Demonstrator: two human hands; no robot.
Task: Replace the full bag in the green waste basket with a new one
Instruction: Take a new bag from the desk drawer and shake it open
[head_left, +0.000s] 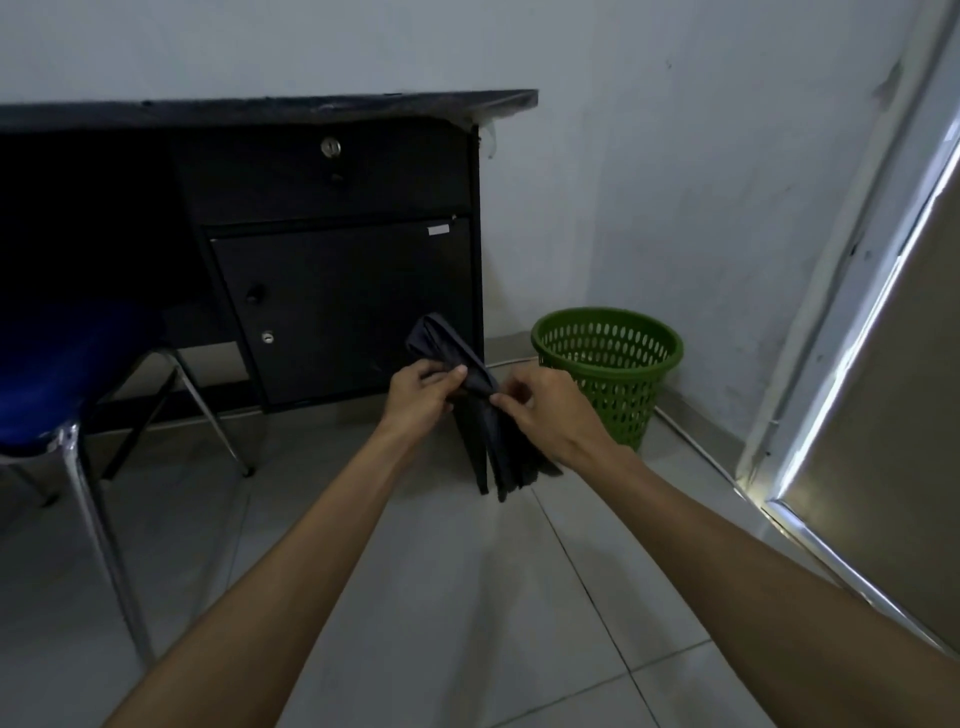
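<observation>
Before the bare green waste basket (607, 371), left hand (418, 391) and right hand (540, 410) pinch a folded dark bag (480, 410); it likely needs opening next.

The black wooden desk (322, 208) runs out past the picture's left edge, and the space beneath its top is too dark to read. Left of the desk, the blue-seated chrome-legged chair (67, 364) is cut off by that same edge, its back unseen. The right hand (545, 410) hides the middle of the folded dark plastic bag (488, 441) and part of the green perforated plastic waste basket (608, 364), whose inside bottom cannot be made out.
</observation>
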